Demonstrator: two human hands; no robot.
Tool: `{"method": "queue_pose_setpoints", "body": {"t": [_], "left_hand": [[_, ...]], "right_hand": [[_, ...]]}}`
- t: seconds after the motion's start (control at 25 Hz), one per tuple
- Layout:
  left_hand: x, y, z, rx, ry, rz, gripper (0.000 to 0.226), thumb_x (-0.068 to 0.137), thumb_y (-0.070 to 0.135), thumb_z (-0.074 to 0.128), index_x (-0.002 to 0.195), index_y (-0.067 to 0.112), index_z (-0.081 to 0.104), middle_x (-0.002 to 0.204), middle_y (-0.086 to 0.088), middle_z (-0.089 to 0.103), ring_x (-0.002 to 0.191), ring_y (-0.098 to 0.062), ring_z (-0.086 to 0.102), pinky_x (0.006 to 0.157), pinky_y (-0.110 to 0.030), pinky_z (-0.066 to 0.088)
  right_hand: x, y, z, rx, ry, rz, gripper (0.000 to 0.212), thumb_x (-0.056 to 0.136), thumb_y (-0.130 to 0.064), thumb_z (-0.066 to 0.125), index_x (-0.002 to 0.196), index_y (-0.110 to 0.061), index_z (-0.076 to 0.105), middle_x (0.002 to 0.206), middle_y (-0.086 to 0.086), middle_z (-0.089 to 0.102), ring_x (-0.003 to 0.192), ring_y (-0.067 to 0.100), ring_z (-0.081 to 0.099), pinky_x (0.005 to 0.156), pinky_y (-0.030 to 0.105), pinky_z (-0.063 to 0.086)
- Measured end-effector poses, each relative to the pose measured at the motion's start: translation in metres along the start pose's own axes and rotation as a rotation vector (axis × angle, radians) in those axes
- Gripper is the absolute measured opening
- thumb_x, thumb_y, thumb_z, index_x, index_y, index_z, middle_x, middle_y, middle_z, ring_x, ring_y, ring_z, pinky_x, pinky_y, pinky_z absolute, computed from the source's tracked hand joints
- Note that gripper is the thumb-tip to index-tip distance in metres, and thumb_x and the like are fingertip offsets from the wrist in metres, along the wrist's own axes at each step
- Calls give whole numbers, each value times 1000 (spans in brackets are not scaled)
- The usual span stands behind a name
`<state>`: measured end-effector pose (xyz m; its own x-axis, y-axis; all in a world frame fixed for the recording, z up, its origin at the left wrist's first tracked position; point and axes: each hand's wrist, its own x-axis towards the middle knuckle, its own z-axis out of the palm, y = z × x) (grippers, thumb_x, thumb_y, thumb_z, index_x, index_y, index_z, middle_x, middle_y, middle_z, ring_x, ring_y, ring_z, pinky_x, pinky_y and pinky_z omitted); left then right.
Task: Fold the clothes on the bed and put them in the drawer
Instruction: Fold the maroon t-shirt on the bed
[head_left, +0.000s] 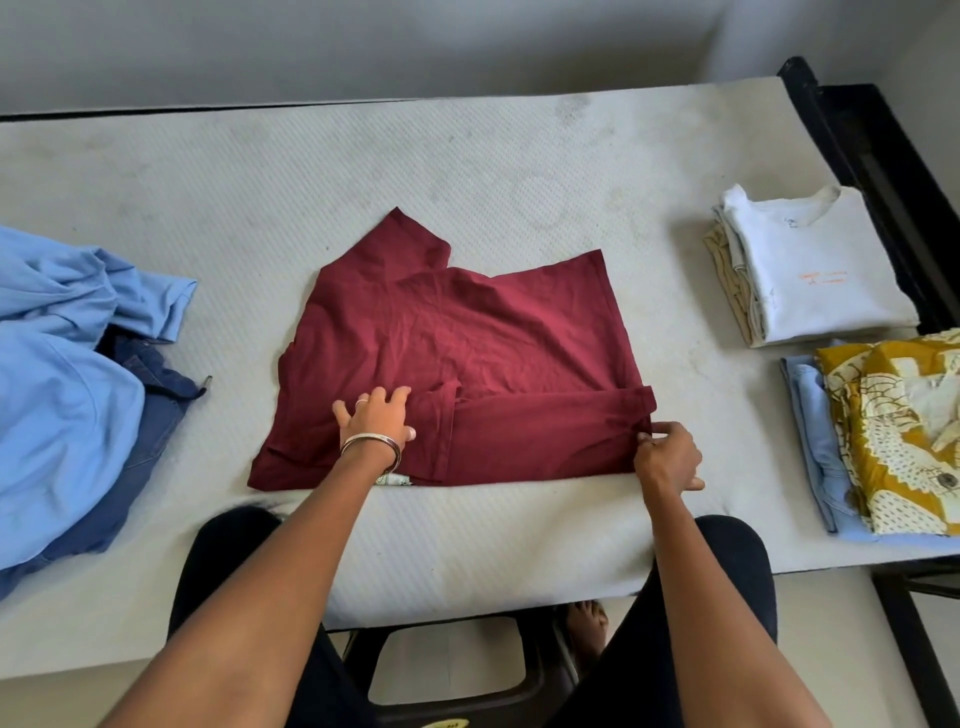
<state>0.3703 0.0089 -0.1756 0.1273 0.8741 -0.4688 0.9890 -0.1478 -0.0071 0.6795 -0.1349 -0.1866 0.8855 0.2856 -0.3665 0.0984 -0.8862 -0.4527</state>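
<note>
A maroon T-shirt (457, 343) lies spread on the white mattress (467, 166) in the middle of the view, its near edge folded over into a long band. My left hand (376, 418), with a bangle at the wrist, presses flat with spread fingers on the shirt's near left part. My right hand (667, 457) pinches the right end of the folded band at the shirt's near right corner.
A heap of unfolded light blue and dark blue clothes (72, 384) lies at the left. Folded stacks sit at the right: a white T-shirt pile (810, 265) and a yellow patterned garment (898, 436) on blue cloth. A black bed frame (883, 171) runs along the right edge.
</note>
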Motion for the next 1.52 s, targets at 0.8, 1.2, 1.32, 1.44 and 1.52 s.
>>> {"method": "queue_pose_setpoints", "body": {"t": [0.8, 1.2, 1.32, 1.44, 1.52], "left_hand": [[-47, 5, 65, 50, 60, 413, 112, 81, -10, 57, 141, 63, -3, 159, 20, -8, 148, -29, 3, 104, -73, 9], [-38, -2, 42, -43, -168, 461, 101, 94, 12, 52, 139, 47, -31, 153, 33, -13, 146, -14, -18, 107, -70, -5], [-30, -12, 32, -235, -74, 496, 79, 89, 23, 60, 151, 40, 15, 149, 24, 34, 145, -7, 20, 114, -56, 19], [14, -30, 5, -757, 292, 376, 34, 83, 14, 64, 116, 19, 69, 102, 1, 74, 99, -20, 67, 92, -37, 50], [59, -37, -20, -685, 442, 217, 27, 81, 8, 67, 107, 13, 71, 101, -11, 71, 95, -33, 65, 89, -38, 49]], "right_hand": [[-21, 2, 28, -538, -363, -559, 61, 95, -67, 32, 147, -60, 1, 161, -22, -13, 149, 33, -17, 107, 73, 7], [-92, -36, 82, -664, -482, -1177, 62, 96, -55, 25, 154, -46, 6, 164, -9, -9, 151, 30, -13, 116, 65, 13], [-64, -30, 74, -688, -428, -900, 57, 95, -67, 11, 148, -58, -7, 158, -23, -21, 148, 24, -25, 108, 74, -7], [-32, -59, 62, -522, -273, -482, 60, 102, -54, 25, 156, -35, 7, 165, 0, -8, 148, 39, -17, 110, 74, -2], [-15, -93, 56, -454, -192, -572, 57, 103, -34, 38, 155, -17, 22, 164, 12, 9, 149, 41, 2, 113, 67, 13]]}}
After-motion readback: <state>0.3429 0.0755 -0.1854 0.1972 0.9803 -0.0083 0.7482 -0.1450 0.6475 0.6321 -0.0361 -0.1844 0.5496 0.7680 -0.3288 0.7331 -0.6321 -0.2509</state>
